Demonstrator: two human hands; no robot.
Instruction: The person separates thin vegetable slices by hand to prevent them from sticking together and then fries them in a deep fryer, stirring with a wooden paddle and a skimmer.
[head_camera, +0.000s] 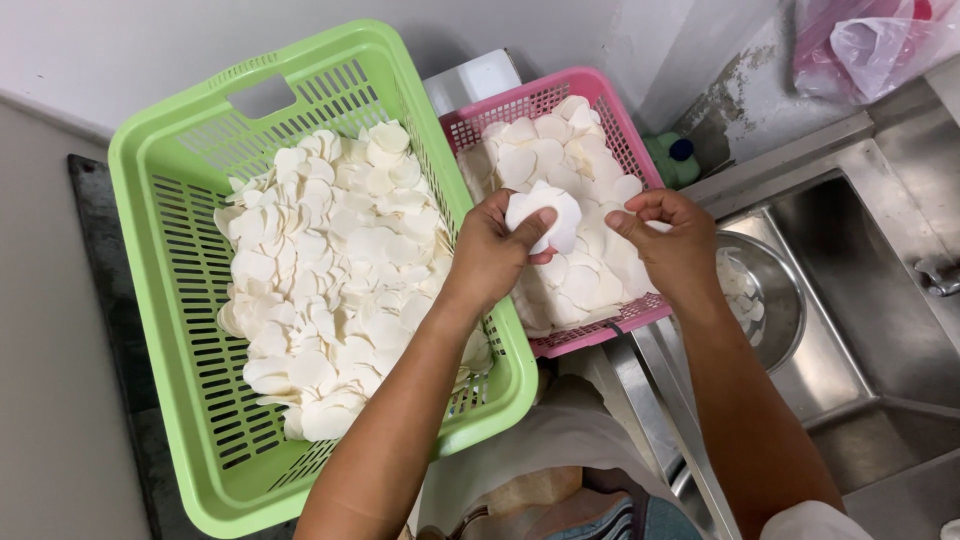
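My left hand (492, 250) holds a small stack of thin white round slices (548, 214) over the pink basket (598, 82). My right hand (668, 240) hovers just right of the stack with its fingers pinched on one small white slice. The pink basket is heaped with the same white slices (560, 160). To the left, a large green basket (170, 180) holds a wide pile of white slices (330, 270).
A steel bowl (778, 290) with several slices sits in a steel sink (880, 260) at the right. A green bottle with a blue cap (676, 158) stands behind the pink basket. A pink plastic bag (870, 45) lies at the top right. A white wall runs along the back.
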